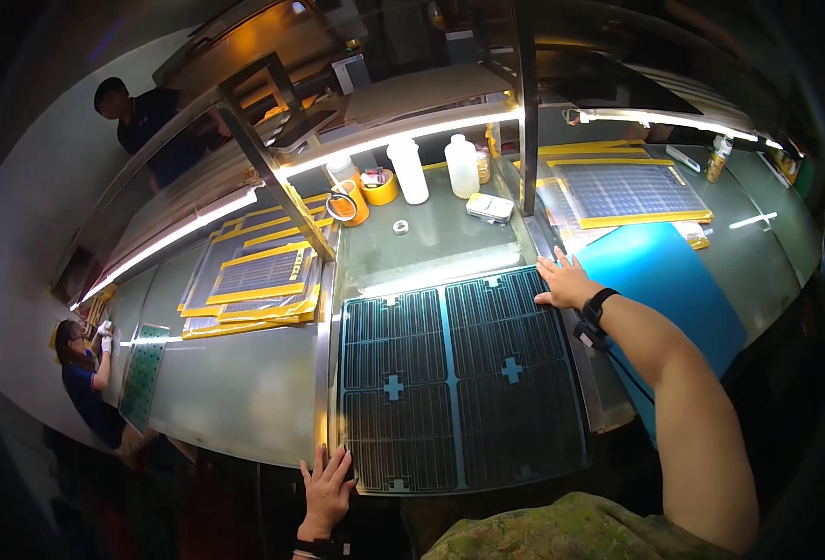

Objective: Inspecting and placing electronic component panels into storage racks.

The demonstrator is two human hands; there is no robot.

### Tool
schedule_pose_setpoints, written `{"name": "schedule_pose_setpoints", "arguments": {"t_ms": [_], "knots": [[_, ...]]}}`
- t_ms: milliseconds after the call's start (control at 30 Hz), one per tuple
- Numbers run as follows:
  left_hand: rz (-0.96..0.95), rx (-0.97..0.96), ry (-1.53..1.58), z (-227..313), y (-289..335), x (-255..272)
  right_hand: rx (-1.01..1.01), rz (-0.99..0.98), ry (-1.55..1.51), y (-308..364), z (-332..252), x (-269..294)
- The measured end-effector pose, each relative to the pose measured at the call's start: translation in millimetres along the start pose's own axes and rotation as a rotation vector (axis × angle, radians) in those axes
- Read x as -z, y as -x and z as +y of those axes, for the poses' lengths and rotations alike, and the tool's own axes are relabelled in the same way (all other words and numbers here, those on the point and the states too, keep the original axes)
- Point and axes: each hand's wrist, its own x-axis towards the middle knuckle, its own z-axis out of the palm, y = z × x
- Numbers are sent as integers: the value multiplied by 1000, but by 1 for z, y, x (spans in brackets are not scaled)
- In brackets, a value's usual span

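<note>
A large dark patterned sheet [452,392], with fine lines and pale blue cross marks, lies flat on the glass-topped table [412,247] in front of me. At its near left corner, my left hand [327,490] rests with fingers spread, the fingertips at the sheet's edge. My right hand [566,280] lies at the far right corner with fingers stretched apart, touching the edge. Neither hand grips anything. A black band [599,306] is on my right wrist. Beside my right forearm lies a plain blue sheet [660,280], partly hidden by the arm.
Yellow-edged framed films [254,280] are stacked at left, more films [632,191] at right. White bottles [408,173], a yellow tape roll [378,187] and a small box [490,207] stand at the back. A metal post [527,112] rises nearby. Another person [90,373] works far left.
</note>
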Motion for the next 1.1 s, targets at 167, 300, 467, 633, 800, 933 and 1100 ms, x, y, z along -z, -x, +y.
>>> {"name": "schedule_pose_setpoints", "arguments": {"t_ms": [167,300,467,633,800,933,1100], "knots": [[-101,-73,-33,-11,-37,25,69,67,-29,-5,-4,1],[22,-202,-89,-38,-161,0,106,151,-26,1,6,-8],[-59,12,-188,-45,-289,-8,90,123,-13,3,2,-10],[-72,151,-226,-40,-304,-12,68,103,-61,6,1,-10],[-175,188,-257,-33,-319,2,42,112,-78,11,1,-9],[-186,194,-244,-26,-326,2,55,247,-41,46,-7,-26],[-49,292,-330,-39,-301,-7,268,225,-131,201,-71,-25]]}}
